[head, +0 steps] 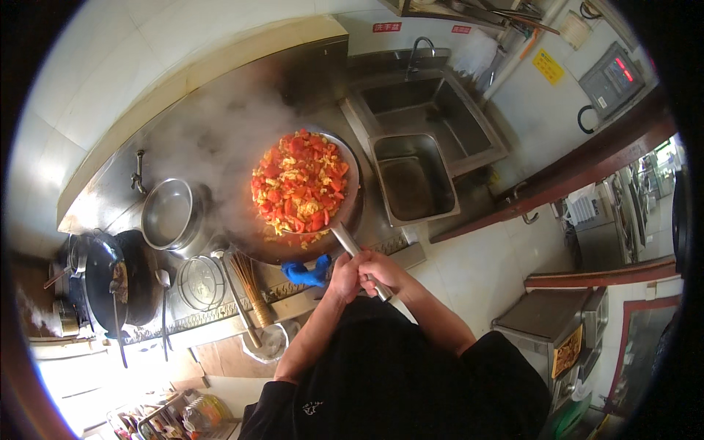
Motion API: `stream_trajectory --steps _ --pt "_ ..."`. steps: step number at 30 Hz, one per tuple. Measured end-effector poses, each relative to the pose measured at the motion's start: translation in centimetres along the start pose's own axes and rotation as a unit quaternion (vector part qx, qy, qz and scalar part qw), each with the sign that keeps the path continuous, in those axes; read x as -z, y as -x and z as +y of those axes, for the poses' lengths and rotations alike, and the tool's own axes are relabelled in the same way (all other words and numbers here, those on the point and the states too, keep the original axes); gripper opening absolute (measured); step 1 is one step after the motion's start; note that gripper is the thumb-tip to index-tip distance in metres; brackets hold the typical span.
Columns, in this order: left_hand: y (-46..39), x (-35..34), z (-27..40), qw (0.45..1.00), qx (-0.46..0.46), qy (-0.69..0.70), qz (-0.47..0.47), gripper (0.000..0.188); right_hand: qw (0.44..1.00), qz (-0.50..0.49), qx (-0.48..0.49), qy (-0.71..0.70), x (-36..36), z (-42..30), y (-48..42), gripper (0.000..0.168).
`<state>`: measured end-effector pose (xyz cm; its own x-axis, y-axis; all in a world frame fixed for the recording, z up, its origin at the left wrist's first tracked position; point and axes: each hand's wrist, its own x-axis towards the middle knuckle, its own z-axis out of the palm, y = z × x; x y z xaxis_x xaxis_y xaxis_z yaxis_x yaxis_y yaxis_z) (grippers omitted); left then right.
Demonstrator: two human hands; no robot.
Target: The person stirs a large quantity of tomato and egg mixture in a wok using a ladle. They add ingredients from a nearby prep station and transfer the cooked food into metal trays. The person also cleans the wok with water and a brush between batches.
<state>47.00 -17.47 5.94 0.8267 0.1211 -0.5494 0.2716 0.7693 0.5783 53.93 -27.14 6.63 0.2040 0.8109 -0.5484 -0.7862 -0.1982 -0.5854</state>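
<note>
My left hand (346,275) and my right hand (381,270) are both closed round the metal handle (346,240) of a large wok or strainer-like pan, the hands touching each other. Chopped red tomato and scrambled egg (300,184) are heaped in the pan, whose bare grey side (352,190) shows at the right. Beneath it lies a larger dark wok (258,250) on the steel range, with some egg and tomato bits near its front. A blue cloth (305,271) rests on the wok's near edge, close to my left hand. Steam rises at the left.
Left of the wok are a steel pot (168,213), a wire ring rack (201,283), a ladle (242,308) and a bamboo brush (254,291). Another black wok (104,280) stands farther left. A steel basin (415,180) and a sink (440,118) are at the right.
</note>
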Motion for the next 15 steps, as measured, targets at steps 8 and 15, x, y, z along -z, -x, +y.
stream_trajectory --steps 8,15 --pt "-2.2 -4.7 -2.6 0.995 -0.008 -0.042 -0.085 0.015 0.997 0.070 0.024 0.006 2.9 -1.8 5.4 0.007" --pt "-5.5 -9.0 -5.2 0.980 0.062 -0.041 -0.185 0.023 0.973 0.212 0.090 0.027 4.5 -3.5 9.5 0.008"
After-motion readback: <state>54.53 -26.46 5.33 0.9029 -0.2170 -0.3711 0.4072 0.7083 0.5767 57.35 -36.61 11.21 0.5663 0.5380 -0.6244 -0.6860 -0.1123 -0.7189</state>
